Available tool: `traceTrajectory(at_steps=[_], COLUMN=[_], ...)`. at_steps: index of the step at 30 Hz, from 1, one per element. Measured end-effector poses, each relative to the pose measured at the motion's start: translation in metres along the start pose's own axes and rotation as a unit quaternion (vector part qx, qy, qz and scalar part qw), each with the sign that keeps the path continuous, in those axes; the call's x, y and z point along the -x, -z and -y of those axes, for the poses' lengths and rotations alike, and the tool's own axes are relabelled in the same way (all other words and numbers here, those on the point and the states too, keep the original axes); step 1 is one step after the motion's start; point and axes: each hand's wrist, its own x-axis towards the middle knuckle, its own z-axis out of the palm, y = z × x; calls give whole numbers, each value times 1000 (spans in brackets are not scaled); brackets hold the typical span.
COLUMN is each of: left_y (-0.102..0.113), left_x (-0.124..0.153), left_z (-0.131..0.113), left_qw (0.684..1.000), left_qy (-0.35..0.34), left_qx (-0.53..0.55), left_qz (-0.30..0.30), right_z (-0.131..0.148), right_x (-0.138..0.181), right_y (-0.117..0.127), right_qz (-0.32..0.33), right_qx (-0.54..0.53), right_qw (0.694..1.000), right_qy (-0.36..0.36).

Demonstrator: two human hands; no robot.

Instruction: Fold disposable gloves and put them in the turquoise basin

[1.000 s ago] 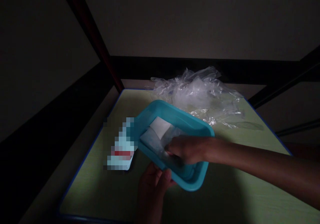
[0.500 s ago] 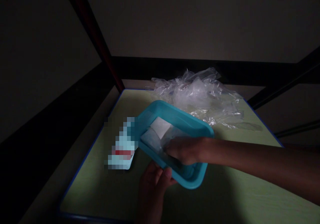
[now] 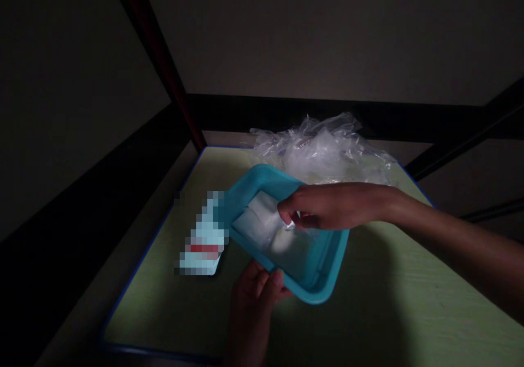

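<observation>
My left hand (image 3: 262,285) grips the near edge of a teal plastic tray (image 3: 327,279), thumb over the rim and fingers underneath, holding it tilted above the table. Inside the tray lie several flat white packets (image 3: 254,228), their contents not clear to me; a paler rounded patch (image 3: 282,241) shows beside them. My right hand (image 3: 319,208) reaches in from the right over the tray, palm down. Its thumb and fingertips pinch a small shiny whitish bit of plastic (image 3: 289,225), and how far this extends is hidden by the fingers.
Crumpled clear plastic bags (image 3: 323,148) lie along the back of the pale green table (image 3: 164,307), which has a blue edge. A pixelated light blue object with a red band (image 3: 202,249) lies left of the tray. Dark walls and a red post (image 3: 159,55) stand behind.
My right hand has risen from the tray's bottom and now pinches shiny plastic above the packets. My left hand keeps its hold, and the tray has barely moved.
</observation>
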Motion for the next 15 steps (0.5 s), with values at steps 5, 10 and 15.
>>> traceTrajectory(at_steps=[5, 10, 15], left_y=[-3, -3, -14], left_x=[-2, -8, -22], left_z=[-2, -19, -47], left_qw=[1000, 999, 994], left_qy=[-11, -30, -100], left_qx=[-2, -19, 29], left_qz=[-18, -10, -18], right_z=[-9, -2, 7], right_x=[25, 58, 87], right_y=[-7, -21, -38], right_qz=[-99, -268, -397], right_qx=[-21, -75, -94], right_qw=[995, 960, 913], right_qy=[20, 35, 22])
